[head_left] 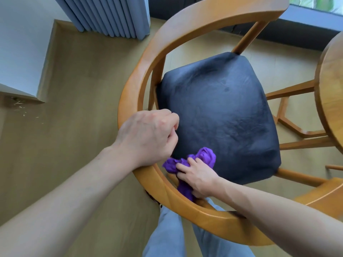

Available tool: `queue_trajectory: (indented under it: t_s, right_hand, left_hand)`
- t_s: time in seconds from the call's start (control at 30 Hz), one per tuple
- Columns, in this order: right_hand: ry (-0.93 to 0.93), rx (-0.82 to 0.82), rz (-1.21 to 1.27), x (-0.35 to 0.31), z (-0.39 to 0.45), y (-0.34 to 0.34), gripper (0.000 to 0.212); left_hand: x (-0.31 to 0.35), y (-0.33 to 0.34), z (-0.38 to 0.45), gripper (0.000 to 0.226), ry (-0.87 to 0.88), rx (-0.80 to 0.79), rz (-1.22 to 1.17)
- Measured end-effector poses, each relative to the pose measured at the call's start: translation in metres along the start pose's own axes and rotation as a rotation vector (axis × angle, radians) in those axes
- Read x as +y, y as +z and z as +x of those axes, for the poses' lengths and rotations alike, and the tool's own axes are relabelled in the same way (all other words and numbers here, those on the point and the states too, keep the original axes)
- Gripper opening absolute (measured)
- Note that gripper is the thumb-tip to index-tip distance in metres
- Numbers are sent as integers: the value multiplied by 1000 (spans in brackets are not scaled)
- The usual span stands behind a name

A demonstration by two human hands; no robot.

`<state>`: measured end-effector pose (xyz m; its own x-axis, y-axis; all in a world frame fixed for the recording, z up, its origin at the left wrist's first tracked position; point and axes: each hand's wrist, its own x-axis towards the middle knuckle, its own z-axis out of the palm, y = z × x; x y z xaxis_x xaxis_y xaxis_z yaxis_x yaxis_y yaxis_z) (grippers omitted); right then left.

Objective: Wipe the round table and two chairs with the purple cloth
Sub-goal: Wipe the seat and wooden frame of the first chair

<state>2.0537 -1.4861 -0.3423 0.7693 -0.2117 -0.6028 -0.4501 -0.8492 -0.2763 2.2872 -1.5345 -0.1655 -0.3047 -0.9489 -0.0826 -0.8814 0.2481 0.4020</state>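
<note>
A wooden chair (141,58) with a curved backrest rail and a dark padded seat (219,112) stands below me, seen from behind and above. My left hand (148,138) is closed over the backrest rail at its left side. My right hand (198,178) reaches inside the rail and presses a bunched purple cloth (206,154) against the near edge of the seat. Part of the cloth hangs down beneath that hand. The round wooden table (332,86) shows only its rim at the right edge.
Blue-grey curtains (109,15) hang at the top left by a white wall. A dark window frame (306,25) runs along the top right. Wooden floor (74,89) lies left of the chair. My legs in light trousers (167,234) stand directly behind the chair.
</note>
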Motion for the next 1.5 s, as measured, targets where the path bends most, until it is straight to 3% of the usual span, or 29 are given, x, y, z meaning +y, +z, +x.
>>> queue_trajectory:
  t_s: [0.07, 0.17, 0.33, 0.47, 0.57, 0.6, 0.67, 0.73, 0.8, 0.87, 0.93, 1.0, 1.07, 1.13, 1.17, 1.27, 1.37, 1.43, 1.5]
  right_hand:
    - [-17, -94, 35, 10, -18, -1, 46]
    - [-68, -91, 33, 26, -19, -15, 44]
    - [117, 198, -4, 76, 28, -62, 56]
    - [491, 477, 80, 159, 59, -108, 52]
    - [1096, 644, 579, 212, 76, -129, 54]
    - [1198, 657, 719, 214, 81, -132, 56]
    - [1116, 663, 575, 194, 88, -124, 59]
    - [783, 664, 336, 161, 85, -103, 59]
    - [454, 589, 261, 143, 73, -82, 57]
    - [247, 501, 232, 155, 65, -83, 57]
    - [147, 461, 178, 186, 63, -98, 53]
    - [222, 493, 198, 221, 66, -113, 51]
    - [470, 596, 368, 245, 72, -120, 54]
    - [731, 691, 529, 235, 80, -122, 56]
    - [773, 700, 490, 222, 82, -118, 56]
    - [457, 657, 268, 186, 66, -87, 62]
    - [177, 587, 241, 206, 36, -66, 66]
    - [251, 612, 249, 235, 27, -71, 60]
    - [557, 708, 407, 266, 24, -79, 52]
  left_hand:
    - [2, 1, 2, 16, 0, -5, 33]
    - [4, 9, 6, 16, 19, -54, 145]
    - [8, 36, 32, 13, -65, -252, 234]
    - [9, 65, 59, 25, -206, -441, 137]
    - [3, 83, 75, 33, -280, -521, 126]
    - [3, 89, 81, 35, -307, -529, 114]
    - [4, 101, 95, 40, -357, -560, 93]
    - [4, 114, 105, 47, -429, -622, 65]
    - [4, 127, 110, 59, -489, -697, 22]
    - [8, 140, 105, 75, -492, -738, 1]
    - [11, 150, 95, 83, -504, -677, -14]
    - [7, 156, 88, 84, -542, -584, -40]
    - [1, 160, 87, 82, -577, -496, -73]
    - [-3, 164, 92, 84, -581, -403, -80]
    - [-4, 167, 96, 87, -576, -371, -74]
    - [-4, 176, 105, 97, -537, -371, -25]
    - [4, 188, 104, 114, -443, -463, 99]
    - [10, 195, 101, 124, -439, -495, 108]
    - [10, 197, 100, 125, -460, -494, 91]
